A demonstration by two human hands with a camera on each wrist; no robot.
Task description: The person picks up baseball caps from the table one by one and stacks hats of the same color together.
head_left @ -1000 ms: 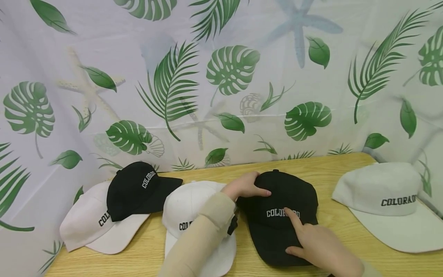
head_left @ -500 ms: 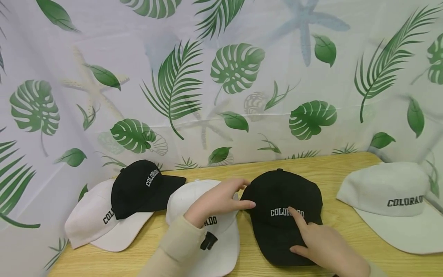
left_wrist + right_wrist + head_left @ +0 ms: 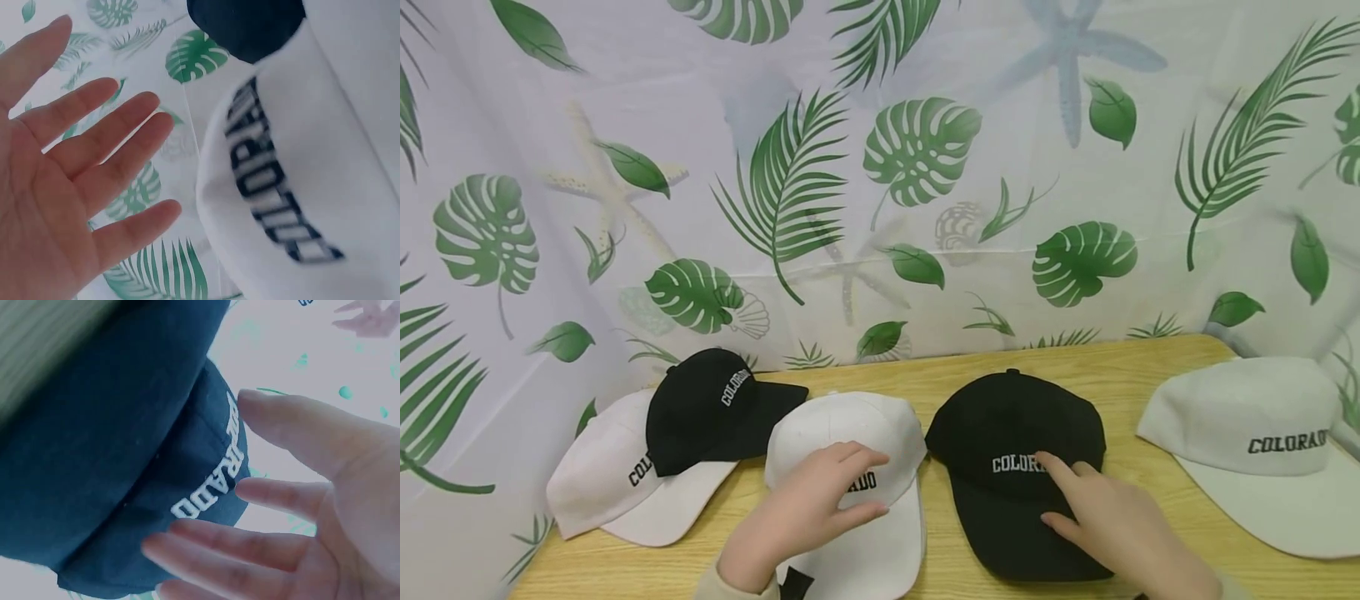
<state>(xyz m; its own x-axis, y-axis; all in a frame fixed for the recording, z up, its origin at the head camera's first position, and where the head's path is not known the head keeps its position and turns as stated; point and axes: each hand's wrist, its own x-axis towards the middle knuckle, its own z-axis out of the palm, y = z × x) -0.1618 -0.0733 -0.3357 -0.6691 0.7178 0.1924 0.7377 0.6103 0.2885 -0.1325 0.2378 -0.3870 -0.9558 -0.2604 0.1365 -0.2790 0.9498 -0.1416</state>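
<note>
Over the front of a white baseball cap (image 3: 891,425) lettered COLORADO hovers my left hand (image 3: 808,504), its fingers spread and holding nothing. In the left wrist view a gap shows between that hand (image 3: 69,181) and the white cap (image 3: 325,144). Just to the right lies a black COLORADO cap (image 3: 1015,417), brim toward me. My right hand (image 3: 1108,512) is over the right side of this cap, its index fingertip by the lettering. Loosely extended fingers appear in the right wrist view beside the black cap (image 3: 81,469); whether they touch it I cannot tell.
At the left, another black cap (image 3: 692,425) lies partly on top of a pale cap (image 3: 595,479). A further white cap (image 3: 1232,412) sits at the table's right end. Behind the wooden table (image 3: 1120,375) hangs a leaf-patterned cloth (image 3: 992,92).
My left hand has left the black cap's left side and moved left and toward me, over the white cap. The right hand stays by the black cap's lettering. The view has shifted slightly.
</note>
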